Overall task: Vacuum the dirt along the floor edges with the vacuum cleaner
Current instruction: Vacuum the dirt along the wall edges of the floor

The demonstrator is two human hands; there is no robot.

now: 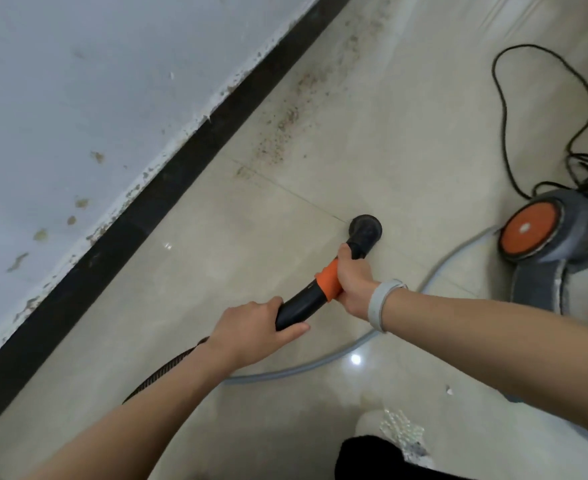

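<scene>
Dirt (278,133) is lying along the skirting at eleven o'clock. The left hand (254,323) is wrapping the black wand (299,306); the right hand (353,280) is gripping its orange collar (329,278). The nozzle (365,230) is resting at twelve. Rigid and light-looking, it should steer best from these two grips.

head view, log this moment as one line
left hand: grips wand | right hand: grips orange collar | nozzle: on floor, short of dirt | vacuum: at right
</scene>
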